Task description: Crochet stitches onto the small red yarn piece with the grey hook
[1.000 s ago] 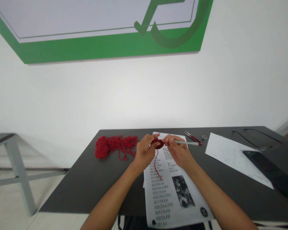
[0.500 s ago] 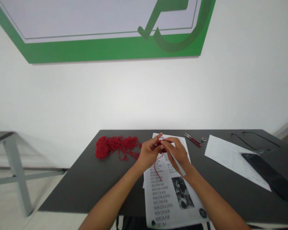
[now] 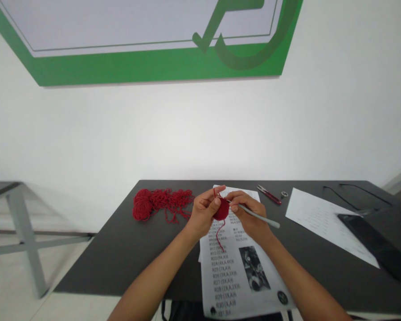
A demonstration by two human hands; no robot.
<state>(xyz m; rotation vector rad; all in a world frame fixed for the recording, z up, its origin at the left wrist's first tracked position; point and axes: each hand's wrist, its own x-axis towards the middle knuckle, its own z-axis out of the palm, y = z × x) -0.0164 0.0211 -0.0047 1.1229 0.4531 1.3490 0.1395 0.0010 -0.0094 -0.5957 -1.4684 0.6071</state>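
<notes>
Between thumb and fingers, my left hand (image 3: 202, 213) pinches a small round piece of red crochet (image 3: 221, 209). A strand of red yarn runs over its raised index finger, and a loose yarn tail (image 3: 218, 234) dangles below the piece. My right hand (image 3: 249, 214) grips a crochet hook (image 3: 262, 218) with a grey handle that points down to the right. The hook's tip meets the top edge of the crochet piece; the exact stitch is too small to make out. Under both hands lies a printed pattern sheet (image 3: 220, 276) with rows of text and a dark photo.
A red yarn ball (image 3: 142, 205) with loose tangled yarn (image 3: 173, 200) lies at the table's left. Thread snips (image 3: 269, 195) and a small ring (image 3: 284, 194) are behind my right hand. Farther right are a white paper (image 3: 321, 223), eyeglasses (image 3: 341, 198) and a black phone (image 3: 364, 236).
The crochet piece has turned so its round face shows. My right hand has rotated, and the hook's handle now slants lower right, away from the wrist.
</notes>
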